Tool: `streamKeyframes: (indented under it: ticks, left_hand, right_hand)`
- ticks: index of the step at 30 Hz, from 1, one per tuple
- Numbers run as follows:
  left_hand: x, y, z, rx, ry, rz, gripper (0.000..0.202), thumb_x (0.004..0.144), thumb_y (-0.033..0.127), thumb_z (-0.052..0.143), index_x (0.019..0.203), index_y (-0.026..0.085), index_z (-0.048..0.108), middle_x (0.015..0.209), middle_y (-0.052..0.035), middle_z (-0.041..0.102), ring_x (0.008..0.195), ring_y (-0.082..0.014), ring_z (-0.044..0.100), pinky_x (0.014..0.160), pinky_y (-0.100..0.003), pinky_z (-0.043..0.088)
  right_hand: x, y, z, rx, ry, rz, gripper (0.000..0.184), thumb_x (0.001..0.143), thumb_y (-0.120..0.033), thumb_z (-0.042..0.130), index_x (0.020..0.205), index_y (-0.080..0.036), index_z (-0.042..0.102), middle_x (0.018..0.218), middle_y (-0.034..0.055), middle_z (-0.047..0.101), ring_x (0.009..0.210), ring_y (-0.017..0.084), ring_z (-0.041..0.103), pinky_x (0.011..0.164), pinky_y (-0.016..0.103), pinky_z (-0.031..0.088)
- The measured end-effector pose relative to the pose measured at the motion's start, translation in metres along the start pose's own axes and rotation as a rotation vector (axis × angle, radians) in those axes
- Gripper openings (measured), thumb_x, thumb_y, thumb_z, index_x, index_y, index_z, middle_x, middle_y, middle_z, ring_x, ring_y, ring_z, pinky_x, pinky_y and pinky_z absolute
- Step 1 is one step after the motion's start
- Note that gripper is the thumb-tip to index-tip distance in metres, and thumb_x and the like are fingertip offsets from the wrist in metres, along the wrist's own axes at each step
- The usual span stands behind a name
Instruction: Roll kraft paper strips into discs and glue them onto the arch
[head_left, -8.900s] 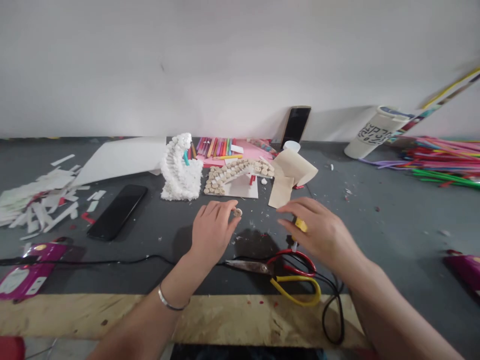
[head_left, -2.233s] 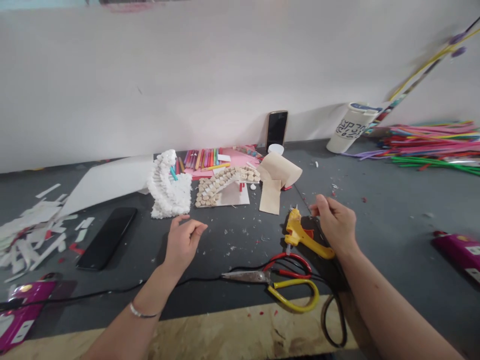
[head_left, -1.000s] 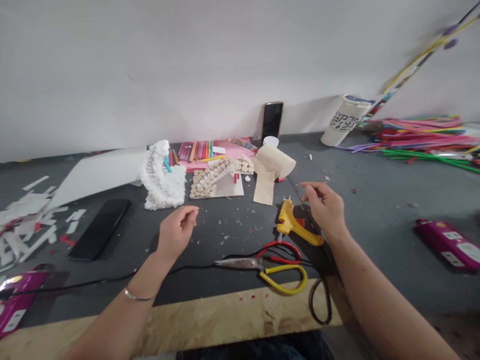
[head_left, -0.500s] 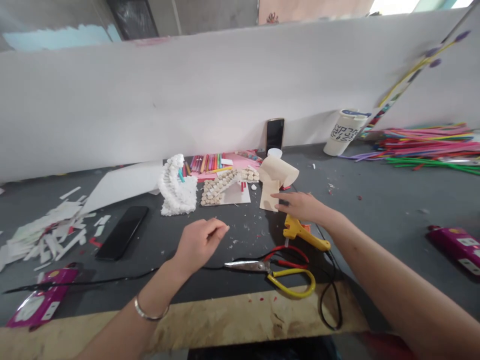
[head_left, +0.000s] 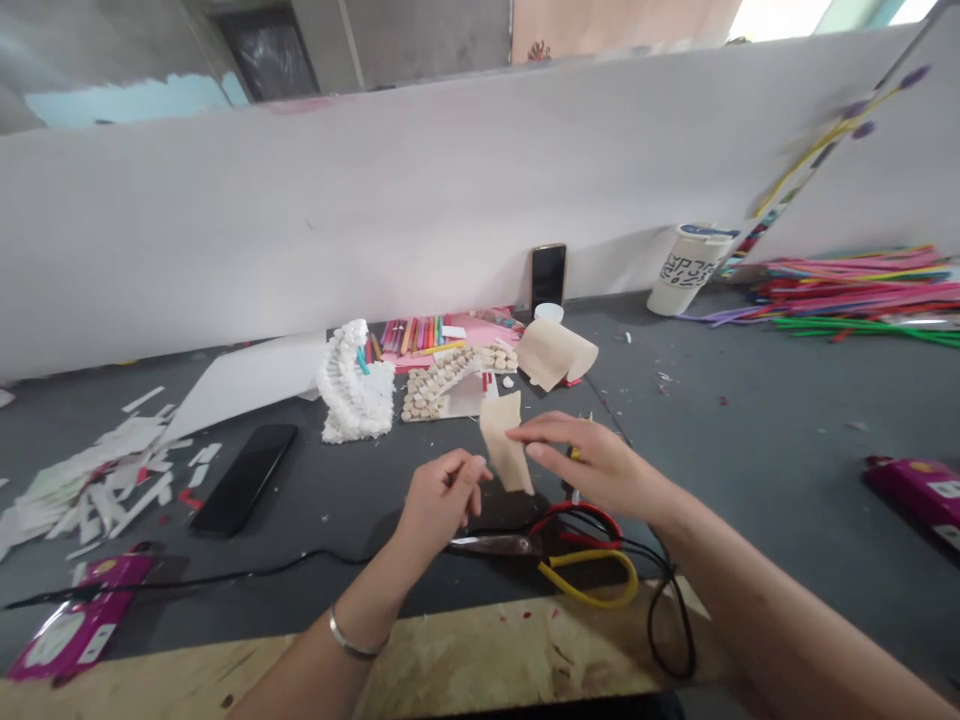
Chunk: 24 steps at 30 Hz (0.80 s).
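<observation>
My right hand [head_left: 592, 458] is closed, gripping a small beige piece of paper [head_left: 504, 440] between thumb and fingers and holding it above the dark table. Close to the paper's left edge is my left hand [head_left: 444, 498], its fingers curled and the thumb near the index finger. Whether it pinches anything is too small to tell. Scissors [head_left: 592, 590] with one yellow and one red handle lie below my hands. A yellow glue gun [head_left: 575, 455] is mostly hidden behind my right hand. Beyond the paper stands a small staircase model [head_left: 442, 385] with round beige pieces.
A white textured model [head_left: 356, 390] stands left of the staircase. A curled beige sheet [head_left: 555, 355] lies behind. Paper scraps [head_left: 97, 480] and a black phone [head_left: 246, 480] are on the left, a tumbler [head_left: 686, 270] at the back right. A black cable [head_left: 300, 560] crosses the front.
My right hand has lifted the beige paper piece off the table and brought it left and nearer. My left hand has moved right towards it.
</observation>
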<state>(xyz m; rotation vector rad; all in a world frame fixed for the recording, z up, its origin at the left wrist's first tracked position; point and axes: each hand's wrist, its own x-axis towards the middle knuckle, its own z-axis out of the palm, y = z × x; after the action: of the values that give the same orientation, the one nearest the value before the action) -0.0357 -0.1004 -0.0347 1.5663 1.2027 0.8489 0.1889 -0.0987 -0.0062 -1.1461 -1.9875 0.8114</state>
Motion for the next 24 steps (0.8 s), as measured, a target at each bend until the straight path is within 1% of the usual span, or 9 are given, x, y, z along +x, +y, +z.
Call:
streamKeyframes:
  ticks: [2, 4, 7, 10, 13, 17, 19, 22, 24]
  left_hand:
    - [0.005, -0.009, -0.002, -0.156, 0.03, -0.05, 0.048, 0.088, 0.061, 0.047, 0.075, 0.017, 0.061, 0.054, 0.0012, 0.06, 0.043, -0.0112, 0.052, 0.048, -0.023, 0.042]
    - [0.007, -0.015, -0.002, -0.291, 0.011, -0.07, 0.05, 0.086, 0.064, 0.049, 0.084, 0.016, 0.065, 0.071, -0.0037, 0.069, 0.062, -0.0156, 0.063, 0.061, -0.027, 0.05]
    - [0.006, -0.014, -0.002, -0.502, -0.149, -0.147, 0.063, 0.081, 0.072, 0.049, 0.104, 0.016, 0.067, 0.095, -0.0104, 0.073, 0.09, -0.0235, 0.067, 0.076, -0.033, 0.052]
    - [0.003, -0.008, -0.002, -0.661, -0.302, -0.184, 0.081, 0.075, 0.082, 0.044, 0.113, 0.014, 0.066, 0.104, -0.0153, 0.072, 0.099, -0.0286, 0.066, 0.079, -0.035, 0.052]
    - [0.002, -0.003, -0.003, -0.631, -0.295, -0.148, 0.075, 0.07, 0.073, 0.064, 0.118, 0.016, 0.065, 0.11, -0.0151, 0.07, 0.1, -0.0281, 0.065, 0.081, -0.034, 0.051]
    - [0.003, -0.002, -0.001, -0.422, -0.151, -0.165, 0.049, 0.068, 0.051, 0.078, 0.1, 0.015, 0.071, 0.095, -0.0102, 0.074, 0.086, -0.022, 0.066, 0.08, -0.032, 0.051]
    - [0.002, -0.001, 0.0, -0.36, -0.131, -0.171, 0.045, 0.069, 0.052, 0.077, 0.093, 0.014, 0.072, 0.085, -0.0081, 0.074, 0.076, -0.0194, 0.065, 0.073, -0.031, 0.051]
    - [0.001, 0.001, 0.002, -0.319, -0.156, -0.163, 0.046, 0.068, 0.053, 0.076, 0.094, 0.015, 0.073, 0.079, -0.006, 0.073, 0.068, -0.017, 0.062, 0.065, -0.028, 0.05]
    - [0.0, 0.002, 0.003, -0.307, -0.175, -0.16, 0.045, 0.069, 0.052, 0.075, 0.094, 0.015, 0.072, 0.077, -0.0052, 0.072, 0.066, -0.0159, 0.061, 0.062, -0.026, 0.049]
  right_hand:
    - [-0.011, -0.011, 0.006, 0.091, -0.001, -0.024, 0.028, 0.093, -0.036, 0.053, 0.111, -0.025, 0.071, 0.109, 0.006, 0.07, 0.101, 0.018, 0.064, 0.087, 0.031, 0.051]
    - [-0.018, -0.014, 0.012, 0.187, -0.01, -0.04, 0.025, 0.092, -0.034, 0.055, 0.108, -0.024, 0.072, 0.106, 0.0063, 0.071, 0.096, 0.018, 0.066, 0.084, 0.031, 0.052]
    - [-0.021, -0.011, 0.021, 0.301, 0.024, -0.058, 0.021, 0.092, -0.032, 0.057, 0.1, -0.023, 0.074, 0.099, 0.0067, 0.072, 0.09, 0.018, 0.067, 0.08, 0.031, 0.054]
    - [-0.019, -0.005, 0.029, 0.288, 0.114, -0.043, 0.018, 0.09, -0.031, 0.059, 0.093, -0.023, 0.074, 0.091, 0.0065, 0.073, 0.084, 0.018, 0.067, 0.076, 0.031, 0.054]
    - [-0.019, 0.0, 0.033, 0.225, 0.135, -0.029, 0.015, 0.089, -0.029, 0.059, 0.091, -0.023, 0.073, 0.088, 0.0063, 0.073, 0.082, 0.018, 0.068, 0.074, 0.032, 0.055]
    - [-0.023, 0.005, 0.039, 0.235, 0.144, 0.068, 0.012, 0.087, -0.03, 0.061, 0.094, -0.024, 0.07, 0.09, 0.0066, 0.072, 0.083, 0.02, 0.067, 0.076, 0.034, 0.056]
    - [-0.024, 0.006, 0.041, 0.365, 0.162, 0.196, 0.026, 0.084, -0.032, 0.065, 0.109, -0.024, 0.063, 0.093, 0.0067, 0.07, 0.082, 0.019, 0.067, 0.071, 0.033, 0.057]
    - [-0.024, 0.007, 0.044, 0.655, 0.108, 0.384, 0.063, 0.08, -0.038, 0.07, 0.134, -0.025, 0.042, 0.091, 0.0034, 0.066, 0.064, 0.014, 0.062, 0.052, 0.026, 0.054]
    - [-0.023, 0.007, 0.045, 0.775, 0.017, 0.454, 0.065, 0.079, -0.042, 0.071, 0.133, -0.024, 0.04, 0.088, 0.001, 0.063, 0.052, 0.009, 0.054, 0.042, 0.022, 0.049]
